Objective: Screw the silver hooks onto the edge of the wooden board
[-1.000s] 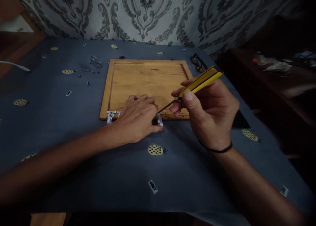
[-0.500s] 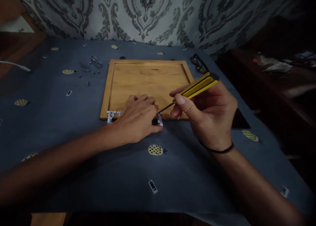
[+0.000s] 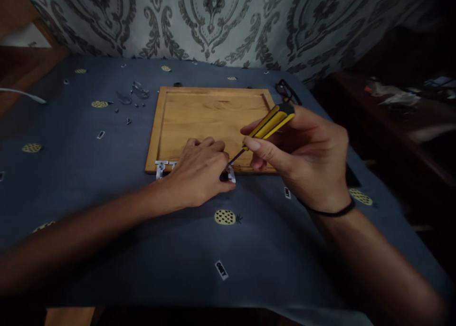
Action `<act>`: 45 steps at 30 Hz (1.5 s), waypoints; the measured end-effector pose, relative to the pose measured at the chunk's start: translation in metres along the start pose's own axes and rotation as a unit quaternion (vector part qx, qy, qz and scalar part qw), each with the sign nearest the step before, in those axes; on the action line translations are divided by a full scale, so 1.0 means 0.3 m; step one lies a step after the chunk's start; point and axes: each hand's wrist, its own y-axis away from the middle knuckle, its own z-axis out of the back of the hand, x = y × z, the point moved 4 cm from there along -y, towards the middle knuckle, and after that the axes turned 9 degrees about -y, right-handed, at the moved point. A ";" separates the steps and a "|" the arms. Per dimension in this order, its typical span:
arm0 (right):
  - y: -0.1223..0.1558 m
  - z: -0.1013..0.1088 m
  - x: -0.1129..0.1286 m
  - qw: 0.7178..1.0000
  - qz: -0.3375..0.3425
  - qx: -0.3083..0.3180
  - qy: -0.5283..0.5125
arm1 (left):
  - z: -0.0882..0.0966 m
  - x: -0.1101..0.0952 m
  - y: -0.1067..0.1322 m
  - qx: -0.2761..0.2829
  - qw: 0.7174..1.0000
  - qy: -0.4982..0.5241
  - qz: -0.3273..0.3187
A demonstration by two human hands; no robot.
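A framed wooden panel [image 3: 210, 121] lies flat on the cloth-covered table. Silver metal brackets [image 3: 161, 168] sit at its near edge, partly covered by my left hand [image 3: 201, 171]. The fingers of that hand are curled over the metal, with the thumb reaching along the near side; what lies beneath the palm is hidden. In a fingertip grip, my right hand [image 3: 302, 159] holds a yellow-and-black screwdriver [image 3: 269, 125], tilted, its shaft running down to the right-hand bracket beside my left index finger. The tip and any screw there are too small to make out.
Left of the panel lie several small screws [image 3: 128, 121] and crumpled clear plastic [image 3: 139, 91]. Black-framed glasses [image 3: 287, 92] rest beyond the panel's far right corner. A white cable [image 3: 24, 94] reaches in from the left. A patterned curtain [image 3: 210, 22] hangs behind the table.
The screwdriver has turned in my right hand, and its handle has swung left and stands a little steeper. My left hand stays in place on the brackets.
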 end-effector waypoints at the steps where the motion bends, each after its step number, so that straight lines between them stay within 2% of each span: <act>1: -0.009 -0.005 0.001 1.000 0.000 0.008 -0.001 | -0.001 0.000 0.000 -0.001 1.000 0.003 -0.001; 7: -0.028 -0.037 0.013 0.998 0.015 0.064 -0.008 | 0.005 -0.004 0.001 0.001 1.000 -0.005 0.001; 9: -0.016 -0.033 0.013 0.999 0.033 0.034 0.001 | 0.008 -0.005 0.001 0.004 1.000 -0.010 0.000; 13: 0.014 -0.001 0.005 0.992 0.105 -0.069 -0.017 | 0.005 -0.001 0.000 0.001 1.000 -0.013 -0.001; 16: 0.019 0.016 -0.001 0.987 0.134 -0.091 -0.023 | -0.002 0.003 0.000 -0.007 1.000 -0.014 -0.005; 24: 0.022 0.005 0.002 0.991 0.108 -0.077 -0.015 | 0.002 0.003 0.002 -0.005 1.000 -0.012 0.000; 35: 0.023 -0.003 -0.007 0.996 0.025 -0.079 -0.027 | -0.004 0.005 0.003 -0.033 0.999 -0.010 -0.012; 45: 0.019 0.013 0.011 1.000 0.025 -0.014 -0.008 | -0.004 0.004 0.002 -0.026 1.000 -0.007 -0.009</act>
